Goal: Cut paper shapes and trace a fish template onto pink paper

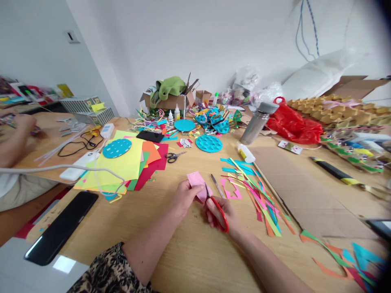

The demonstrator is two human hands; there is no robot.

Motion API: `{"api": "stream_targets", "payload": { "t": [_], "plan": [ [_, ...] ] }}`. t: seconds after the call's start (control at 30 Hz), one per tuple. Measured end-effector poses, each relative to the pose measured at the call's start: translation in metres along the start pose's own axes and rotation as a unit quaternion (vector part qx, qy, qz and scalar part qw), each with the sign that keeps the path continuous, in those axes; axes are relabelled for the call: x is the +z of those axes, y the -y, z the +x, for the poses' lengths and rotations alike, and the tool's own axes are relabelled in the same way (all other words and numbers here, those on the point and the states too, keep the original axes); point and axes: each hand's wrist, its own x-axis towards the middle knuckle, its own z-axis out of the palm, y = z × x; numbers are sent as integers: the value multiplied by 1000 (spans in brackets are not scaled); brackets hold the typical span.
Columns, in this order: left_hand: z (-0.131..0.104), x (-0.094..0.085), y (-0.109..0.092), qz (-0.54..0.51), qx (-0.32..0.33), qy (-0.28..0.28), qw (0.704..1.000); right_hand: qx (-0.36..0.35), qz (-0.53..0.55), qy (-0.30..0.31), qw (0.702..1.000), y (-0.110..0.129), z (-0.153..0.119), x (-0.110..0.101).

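Between the thumb and fingers of my left hand (185,197) is a small piece of pink paper (195,179). My right hand (224,213) grips red-handled scissors (220,211), whose dark blades meet the right side of the paper. How far the blades are parted is too small to tell. Just right of the paper lies a pen (217,186), beside a pink paper scrap with a cut-out hole (230,189). Black-handled scissors (172,157) rest on the table farther back.
Coloured paper sheets (134,162) and a phone (61,228) lie left. Paper strips (259,191), a glue bottle (246,153), a steel flask (258,124) and cardboard (305,191) are on the right. Blue discs (209,143) sit behind. Another person's hand (26,124) is at far left.
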Motion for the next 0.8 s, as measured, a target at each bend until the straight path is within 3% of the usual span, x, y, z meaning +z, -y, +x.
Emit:
{"api": "stream_targets", "payload": {
  "t": [0.6, 0.8],
  "plan": [
    [2, -1, 3, 41, 16, -30, 999, 4, -16, 4, 1000, 10, -4, 1],
    [0, -1, 2, 45, 20, -13, 999, 0, -29, -11, 1000, 8, -2, 1]
  ]
}}
